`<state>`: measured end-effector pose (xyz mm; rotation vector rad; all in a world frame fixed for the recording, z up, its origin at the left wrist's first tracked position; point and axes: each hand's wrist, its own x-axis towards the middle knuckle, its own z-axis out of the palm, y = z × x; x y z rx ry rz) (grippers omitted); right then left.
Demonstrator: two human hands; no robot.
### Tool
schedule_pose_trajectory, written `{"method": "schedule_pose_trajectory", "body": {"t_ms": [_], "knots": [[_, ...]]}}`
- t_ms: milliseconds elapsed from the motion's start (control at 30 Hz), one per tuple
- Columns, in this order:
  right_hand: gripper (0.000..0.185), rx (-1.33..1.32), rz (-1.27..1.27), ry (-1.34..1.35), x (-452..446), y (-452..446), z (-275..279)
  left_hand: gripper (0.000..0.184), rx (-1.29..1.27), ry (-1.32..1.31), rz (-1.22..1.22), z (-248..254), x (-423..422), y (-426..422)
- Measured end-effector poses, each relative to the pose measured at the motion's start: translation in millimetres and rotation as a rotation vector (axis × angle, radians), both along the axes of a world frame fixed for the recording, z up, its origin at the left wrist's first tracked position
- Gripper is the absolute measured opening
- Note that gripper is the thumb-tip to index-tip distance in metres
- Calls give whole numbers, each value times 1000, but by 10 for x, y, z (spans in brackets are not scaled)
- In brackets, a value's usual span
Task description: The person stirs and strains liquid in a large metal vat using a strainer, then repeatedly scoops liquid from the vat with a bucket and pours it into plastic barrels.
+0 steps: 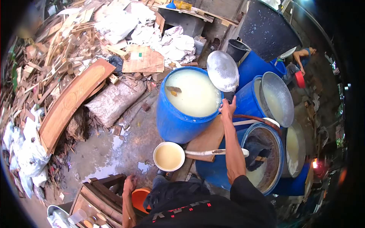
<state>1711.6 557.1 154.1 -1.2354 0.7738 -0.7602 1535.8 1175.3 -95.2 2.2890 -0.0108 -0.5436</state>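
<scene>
My right hand [228,108] is closed around the dark handle of a round metal pan [222,70], beside the rim of a blue barrel [178,127]. The pan is tilted up behind my hand. Cloudy pale liquid [194,93] fills the barrel, with a brown piece floating in it. My left hand [130,184] hangs low, its fingers loosely bent, next to an orange bucket [140,198] and a dark wooden piece [100,193]; I cannot tell if it touches either. Near my feet is a white dipper [168,156] of tan liquid, its long handle pointing right.
More blue barrels [213,173] stand to my right, one with a metal pan [277,99] on it. A large black tub [266,32] is behind them. Scrap wood [57,53] and white sacks [175,43] are heaped at left and back. Another person [303,57] is far right. Wet floor [87,154].
</scene>
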Motion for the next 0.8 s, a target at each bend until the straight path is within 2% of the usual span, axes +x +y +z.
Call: {"method": "schedule_pose_trajectory", "body": {"t_ms": [133,200,333,400,467,533,700,800], "knots": [[91,40,-28,34,153,-18,-167,31,9,-12,16,5,-73,249],[81,212,-90,-62,283,12,-223,31,-7,-13,72,49,-124,348],[84,398,-61,-237,492,64,-218,31,75,-73,19,156,-211,460],[55,458,32,-252,632,-70,-428,32,31,17,6,-145,-237,600],[31,448,53,-325,655,114,-347,35,103,-23,-25,-486,-273,729],[21,577,-21,-262,735,180,-368,34,68,22,1,-338,-283,670],[17,729,-49,-264,813,416,-237,38,23,92,23,-171,-267,645],[16,765,-25,-261,893,515,-223,39,85,98,-14,8,-251,628]]}}
